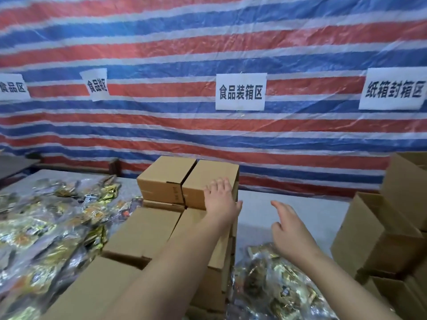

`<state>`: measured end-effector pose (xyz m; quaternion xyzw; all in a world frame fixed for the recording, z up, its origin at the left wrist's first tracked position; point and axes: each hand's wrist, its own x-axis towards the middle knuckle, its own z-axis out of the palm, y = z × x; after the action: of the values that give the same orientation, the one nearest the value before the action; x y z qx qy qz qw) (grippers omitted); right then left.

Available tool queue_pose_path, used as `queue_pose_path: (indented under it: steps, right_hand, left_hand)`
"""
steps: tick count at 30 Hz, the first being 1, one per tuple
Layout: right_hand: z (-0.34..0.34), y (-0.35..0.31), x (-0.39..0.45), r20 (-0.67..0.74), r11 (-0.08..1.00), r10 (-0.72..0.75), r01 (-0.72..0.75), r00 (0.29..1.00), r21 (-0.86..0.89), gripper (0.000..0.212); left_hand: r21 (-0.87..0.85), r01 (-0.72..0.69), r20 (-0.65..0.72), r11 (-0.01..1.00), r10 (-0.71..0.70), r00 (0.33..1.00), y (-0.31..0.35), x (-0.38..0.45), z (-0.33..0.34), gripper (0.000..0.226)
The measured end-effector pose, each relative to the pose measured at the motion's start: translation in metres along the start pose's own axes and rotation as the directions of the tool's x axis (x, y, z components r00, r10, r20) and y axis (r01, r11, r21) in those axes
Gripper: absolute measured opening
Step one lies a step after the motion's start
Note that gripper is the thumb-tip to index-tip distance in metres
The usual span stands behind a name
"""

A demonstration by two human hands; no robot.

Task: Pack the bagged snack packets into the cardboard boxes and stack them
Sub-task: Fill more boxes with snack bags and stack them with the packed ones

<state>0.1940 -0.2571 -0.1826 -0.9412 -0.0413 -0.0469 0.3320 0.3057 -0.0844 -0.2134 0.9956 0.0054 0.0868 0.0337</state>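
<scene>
Left hand [220, 198] rests flat-fingered on the closed top box [208, 181] (contents hidden); right hand [290, 229] hovers slack, holding nothing.

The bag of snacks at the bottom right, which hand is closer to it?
Right. The right hand hovers open just above the bag of snacks, without touching it. The left hand is farther away, resting flat on the top cardboard box of the stack.

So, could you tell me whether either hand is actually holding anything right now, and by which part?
Nothing is held. The left hand rests flat, fingers straight, on the top box near its right edge; the right hand hovers open above the table.
</scene>
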Motion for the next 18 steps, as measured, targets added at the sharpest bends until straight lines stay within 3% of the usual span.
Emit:
queue_pose_path:
  steps: [6,10,14,18]
  right_hand:
    - [-0.018,0.022,-0.020,0.006,0.998,0.039,-0.039,0.999,-0.050,0.053]
    - [-0.021,0.010,-0.026,0.006,0.998,0.039,-0.038,0.999,-0.045,0.053]
    - [-0.047,-0.012,-0.011,-0.076,0.997,-0.038,0.033,0.996,-0.067,0.059]
    - [-0.101,-0.029,0.006,-0.235,0.972,-0.151,0.101,0.960,-0.212,0.068]
  left_hand:
    - [0.075,0.026,0.046,0.997,-0.029,0.998,0.009,0.023,0.003,0.067]
    - [0.070,-0.014,-0.057,0.997,0.018,0.998,0.005,0.014,-0.020,0.056]
    - [-0.150,-0.075,-0.191,0.986,0.045,0.981,0.008,-0.014,-0.074,0.029]
    - [-0.509,-0.224,-0.214,0.831,0.130,0.968,0.017,-0.069,-0.135,0.031]
